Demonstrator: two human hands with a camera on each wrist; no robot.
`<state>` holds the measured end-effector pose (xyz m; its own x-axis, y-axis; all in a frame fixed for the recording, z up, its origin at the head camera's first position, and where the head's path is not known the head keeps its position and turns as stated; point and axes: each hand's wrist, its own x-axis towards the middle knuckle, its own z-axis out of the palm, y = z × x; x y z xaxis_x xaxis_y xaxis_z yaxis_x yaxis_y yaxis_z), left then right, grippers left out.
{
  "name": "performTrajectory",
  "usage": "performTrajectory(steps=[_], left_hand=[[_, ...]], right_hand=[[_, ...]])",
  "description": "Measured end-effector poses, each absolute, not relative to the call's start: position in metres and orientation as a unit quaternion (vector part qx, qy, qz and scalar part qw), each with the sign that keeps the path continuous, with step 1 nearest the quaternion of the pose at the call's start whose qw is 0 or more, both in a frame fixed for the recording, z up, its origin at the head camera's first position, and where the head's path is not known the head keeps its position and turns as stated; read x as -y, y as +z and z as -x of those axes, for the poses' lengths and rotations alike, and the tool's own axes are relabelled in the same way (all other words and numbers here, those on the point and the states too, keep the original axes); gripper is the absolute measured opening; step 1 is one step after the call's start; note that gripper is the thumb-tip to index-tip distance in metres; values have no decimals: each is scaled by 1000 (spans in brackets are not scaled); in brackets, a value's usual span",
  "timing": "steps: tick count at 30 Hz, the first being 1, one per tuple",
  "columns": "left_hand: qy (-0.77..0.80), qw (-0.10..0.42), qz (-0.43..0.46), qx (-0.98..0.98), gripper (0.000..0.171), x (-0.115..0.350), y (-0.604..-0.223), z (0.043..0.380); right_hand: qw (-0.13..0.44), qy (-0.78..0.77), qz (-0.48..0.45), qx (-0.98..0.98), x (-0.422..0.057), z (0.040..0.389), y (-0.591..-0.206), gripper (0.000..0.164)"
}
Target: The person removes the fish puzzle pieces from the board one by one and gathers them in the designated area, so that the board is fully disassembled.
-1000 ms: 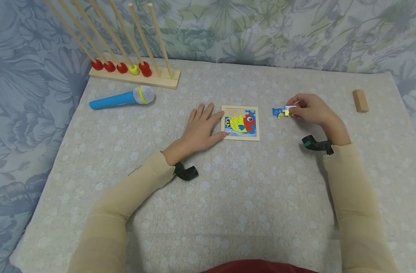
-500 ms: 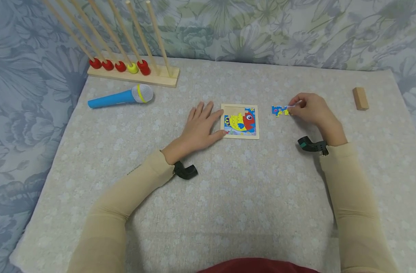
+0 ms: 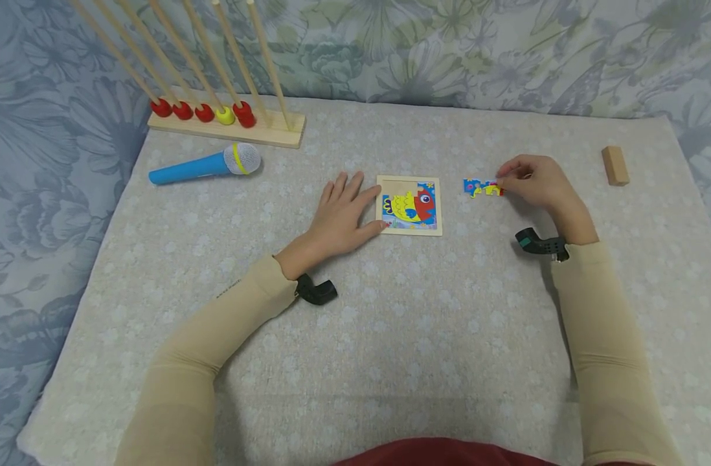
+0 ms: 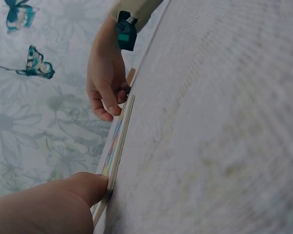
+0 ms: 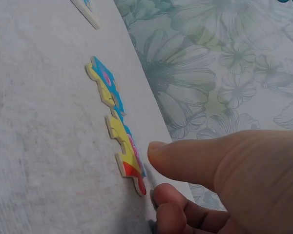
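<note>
A square wooden puzzle tray lies flat in the middle of the table, partly filled with fish-picture pieces; bare wood shows at its upper left. My left hand lies palm down beside it, fingers spread, thumb and index finger touching its left edge. To the tray's right, two jigsaw pieces lie end to end: a blue and yellow piece and a yellow piece with a red corner. Beside the red corner is my right hand; its thumb stands apart from the loosely bent fingers, nothing between them.
A wooden peg counting frame with red and yellow rings stands at the back left. In front of it lies a blue toy microphone. At the far right is a small wooden block. A floral cloth hangs behind the table.
My right fingers have turned over a piece, whose pale side showed before; now its yellow and red face is up. They have let go of it. My left hand keeps its place.
</note>
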<state>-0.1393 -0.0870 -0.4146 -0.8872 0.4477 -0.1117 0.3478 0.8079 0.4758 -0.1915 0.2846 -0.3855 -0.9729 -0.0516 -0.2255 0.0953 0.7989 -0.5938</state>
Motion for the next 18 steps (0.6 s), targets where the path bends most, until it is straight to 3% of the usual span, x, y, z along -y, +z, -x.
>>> performTrajectory(steps=[9,18], left_hand=[[228,112,-210,-944,74,87,-415,140],[227,112,-209,-944,73,86,-415,140]], right_hand=[[110,-337,-17,-935,-282,192,-380,32],[121,-348,99,-924,-236,194,-368,28]])
